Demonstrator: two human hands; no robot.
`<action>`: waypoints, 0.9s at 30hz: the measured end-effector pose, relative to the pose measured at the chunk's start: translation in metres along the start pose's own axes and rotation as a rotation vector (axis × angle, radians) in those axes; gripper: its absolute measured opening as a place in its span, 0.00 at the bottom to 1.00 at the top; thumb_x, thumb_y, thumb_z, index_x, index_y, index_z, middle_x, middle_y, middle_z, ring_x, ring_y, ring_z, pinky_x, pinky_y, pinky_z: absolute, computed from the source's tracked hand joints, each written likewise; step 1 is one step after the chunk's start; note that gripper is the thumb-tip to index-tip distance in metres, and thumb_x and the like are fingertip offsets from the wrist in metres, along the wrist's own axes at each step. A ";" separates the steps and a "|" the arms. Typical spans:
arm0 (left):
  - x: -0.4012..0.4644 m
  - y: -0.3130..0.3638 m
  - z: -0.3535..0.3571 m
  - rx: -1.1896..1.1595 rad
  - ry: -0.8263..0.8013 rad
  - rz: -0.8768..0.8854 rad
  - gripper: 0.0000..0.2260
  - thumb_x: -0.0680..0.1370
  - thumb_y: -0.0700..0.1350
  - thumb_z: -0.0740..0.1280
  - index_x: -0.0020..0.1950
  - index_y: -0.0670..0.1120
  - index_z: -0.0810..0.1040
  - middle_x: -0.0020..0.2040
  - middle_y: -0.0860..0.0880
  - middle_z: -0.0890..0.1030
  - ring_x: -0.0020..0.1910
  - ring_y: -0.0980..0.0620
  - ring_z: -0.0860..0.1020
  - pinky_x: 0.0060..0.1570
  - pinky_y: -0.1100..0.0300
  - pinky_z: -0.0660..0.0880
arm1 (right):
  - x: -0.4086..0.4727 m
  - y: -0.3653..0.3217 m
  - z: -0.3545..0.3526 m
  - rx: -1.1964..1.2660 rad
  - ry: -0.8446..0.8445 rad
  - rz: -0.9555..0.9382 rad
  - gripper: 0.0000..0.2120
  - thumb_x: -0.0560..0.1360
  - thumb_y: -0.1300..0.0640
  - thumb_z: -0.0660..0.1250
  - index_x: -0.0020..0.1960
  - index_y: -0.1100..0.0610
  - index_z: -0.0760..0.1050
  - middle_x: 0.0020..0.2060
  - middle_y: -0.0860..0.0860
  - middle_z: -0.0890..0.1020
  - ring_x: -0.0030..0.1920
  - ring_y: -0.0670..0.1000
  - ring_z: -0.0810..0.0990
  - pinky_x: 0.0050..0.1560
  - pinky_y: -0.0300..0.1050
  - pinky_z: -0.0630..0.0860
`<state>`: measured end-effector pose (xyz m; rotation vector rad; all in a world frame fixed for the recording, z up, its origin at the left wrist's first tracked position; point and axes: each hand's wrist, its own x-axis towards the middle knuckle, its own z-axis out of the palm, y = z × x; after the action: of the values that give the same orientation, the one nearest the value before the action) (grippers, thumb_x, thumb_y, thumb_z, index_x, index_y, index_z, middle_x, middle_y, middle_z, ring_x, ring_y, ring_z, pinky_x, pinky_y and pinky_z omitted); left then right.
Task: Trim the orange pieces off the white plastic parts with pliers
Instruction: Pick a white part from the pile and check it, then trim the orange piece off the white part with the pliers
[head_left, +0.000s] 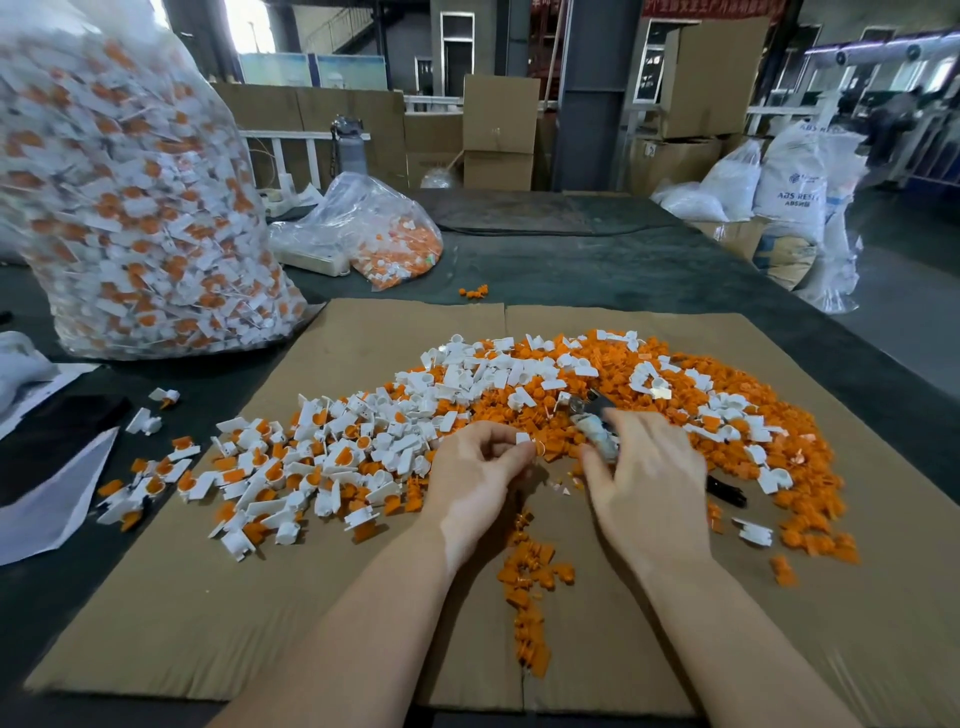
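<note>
Right now the left hand (480, 467) pinches one small white part (523, 439) in its fingertips, over the middle of the cardboard (156, 613). The right hand (641, 478) is curled round the pliers (592, 421), whose tip points away, just beside that part; the picture is too blurry to tell if the jaws are apart or together. Much work looks done: a big orange heap (675, 379) with loose white bits fills the far right side of the cardboard, and a small orange trail (530, 582) lies between the arms. Much is left too. A pile of uncut parts (291, 467) sits toward the left edge, and a big full bag (130, 208) stands past the far left corner, with a small bag (363, 234) behind it.
</note>
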<state>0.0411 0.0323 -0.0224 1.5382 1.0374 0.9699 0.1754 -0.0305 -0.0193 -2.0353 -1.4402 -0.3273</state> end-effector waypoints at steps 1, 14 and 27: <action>0.001 0.000 0.000 -0.011 0.003 -0.009 0.03 0.76 0.43 0.68 0.45 0.44 0.79 0.33 0.49 0.82 0.33 0.56 0.80 0.35 0.68 0.76 | 0.003 0.003 -0.003 -0.134 -0.082 0.114 0.21 0.76 0.45 0.62 0.63 0.57 0.72 0.58 0.54 0.76 0.60 0.55 0.72 0.60 0.51 0.66; 0.010 0.004 -0.001 -0.268 0.021 -0.197 0.02 0.76 0.41 0.69 0.44 0.43 0.80 0.28 0.51 0.79 0.27 0.58 0.76 0.31 0.66 0.76 | 0.022 0.007 -0.028 -0.282 -0.298 0.150 0.17 0.76 0.43 0.59 0.55 0.56 0.67 0.55 0.53 0.73 0.55 0.55 0.72 0.51 0.46 0.69; 0.017 0.026 -0.003 -0.462 0.126 -0.344 0.03 0.76 0.37 0.68 0.42 0.41 0.77 0.28 0.48 0.78 0.22 0.59 0.75 0.21 0.68 0.70 | 0.022 -0.022 -0.060 0.471 -0.833 0.266 0.14 0.79 0.53 0.58 0.35 0.55 0.70 0.23 0.47 0.71 0.23 0.44 0.70 0.29 0.39 0.65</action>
<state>0.0472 0.0457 0.0050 0.8968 1.0343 0.9856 0.1725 -0.0451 0.0465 -1.9844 -1.4537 0.9862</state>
